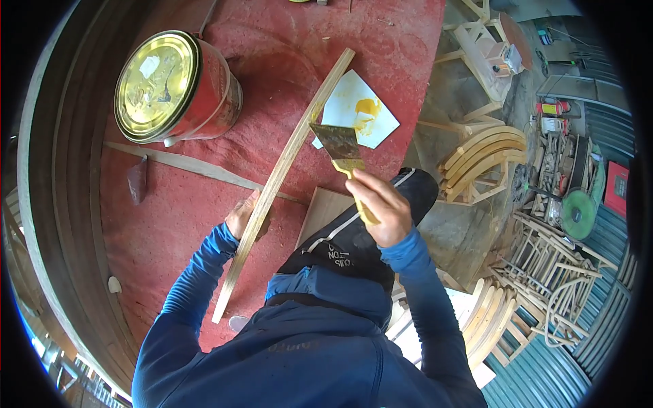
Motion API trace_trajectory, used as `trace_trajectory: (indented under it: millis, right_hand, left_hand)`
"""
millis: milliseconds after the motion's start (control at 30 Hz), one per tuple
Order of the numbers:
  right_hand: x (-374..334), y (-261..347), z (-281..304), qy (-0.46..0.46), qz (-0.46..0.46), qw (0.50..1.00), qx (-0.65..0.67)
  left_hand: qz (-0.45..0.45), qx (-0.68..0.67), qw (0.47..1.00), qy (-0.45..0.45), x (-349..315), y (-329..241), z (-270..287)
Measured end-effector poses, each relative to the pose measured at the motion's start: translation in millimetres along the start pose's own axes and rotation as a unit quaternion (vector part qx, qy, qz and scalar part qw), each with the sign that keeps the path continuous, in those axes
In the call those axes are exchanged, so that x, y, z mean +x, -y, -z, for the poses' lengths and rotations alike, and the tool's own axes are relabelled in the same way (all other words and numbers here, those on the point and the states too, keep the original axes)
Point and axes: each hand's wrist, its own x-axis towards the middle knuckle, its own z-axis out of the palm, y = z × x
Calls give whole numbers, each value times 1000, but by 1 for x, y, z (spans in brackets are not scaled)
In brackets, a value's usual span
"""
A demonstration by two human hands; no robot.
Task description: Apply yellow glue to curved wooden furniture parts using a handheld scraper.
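My left hand [241, 215] is closed round a long, narrow wooden strip [289, 158], which slants from the lower left up to the right. In my right hand [385, 212] is the yellow handle of a putty knife [340, 145]. Its wide, stained blade has one corner at the strip's edge; whether they touch I cannot tell. Beyond the blade lies a white angular board [345, 102], partly covered by strip and blade. A smear of yellow-orange paste [368, 113] sits on it.
On the red surface [286, 81] at upper left stands a red bucket [212, 88] with a gold lid. A purplish packet [137, 180] lies below it. Curved dark wood [71, 170] borders the left side. Curved wooden pieces [483, 160], a green fan [578, 213] and stacked frames are to the right.
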Motion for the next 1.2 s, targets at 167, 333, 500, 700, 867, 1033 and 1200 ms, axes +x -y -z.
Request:
trace_trajectory:
  millis: [167,333,500,700,867,1033,1200]
  right_hand:
    - [31,-4,19,-32,-30,999,2]
    - [36,1,16,74,22,996,-34]
    - [22,25,34,113,-1,993,-20]
    - [58,-13,26,-33,-32,999,20]
    - [78,6,38,76,-13,996,35]
    - [78,10,60,94,-83,983,136]
    - [72,10,40,42,-28,998,43]
  left_hand:
    - [1,4,1000,-10,-1,-3,-6]
    - [-6,12,1000,-5,0,-1,-3]
    - [-12,12,1000,-7,-1,0,-4]
    - [-4,20,1000,-7,1,-5,-9]
    - [-8,16,1000,-5,-1,-2,-6]
    - [-5,-2,1000,-18,-1,0,-7]
    - [-7,45,997,-69,4,0,-14]
